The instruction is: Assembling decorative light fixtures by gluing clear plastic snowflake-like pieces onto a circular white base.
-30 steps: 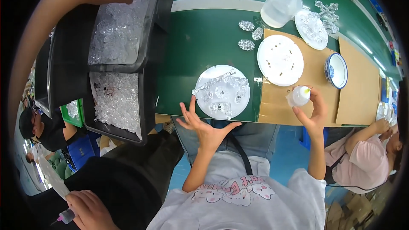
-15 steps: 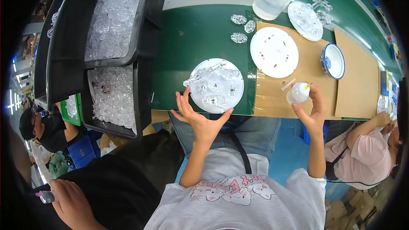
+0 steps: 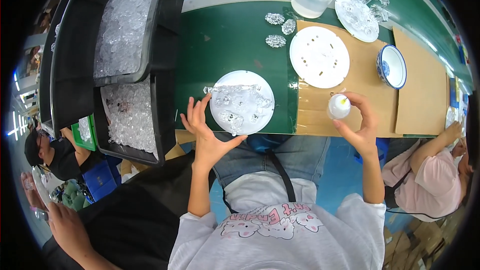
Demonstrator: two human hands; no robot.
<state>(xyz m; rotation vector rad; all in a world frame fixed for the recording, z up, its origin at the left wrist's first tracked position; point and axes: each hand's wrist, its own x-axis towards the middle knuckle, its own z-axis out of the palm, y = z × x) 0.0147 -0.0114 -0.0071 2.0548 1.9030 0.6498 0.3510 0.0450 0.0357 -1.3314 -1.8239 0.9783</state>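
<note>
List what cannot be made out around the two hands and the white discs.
- Head view: the small white bottle is partly covered by the right hand; its lower body is hidden.
- The clear pieces on the near white disc are too small and glassy to tell their shapes apart.
- The left hand hides the disc's left rim; contact is unclear.
- The holes in the far white disc are too small to count.

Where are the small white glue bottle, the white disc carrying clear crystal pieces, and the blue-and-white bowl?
small white glue bottle point(image 3: 339, 106), head view, on its rounded body.
white disc carrying clear crystal pieces point(image 3: 239, 82), head view, on its bare upper rim.
blue-and-white bowl point(image 3: 395, 65), head view, on its white inner wall.
</note>
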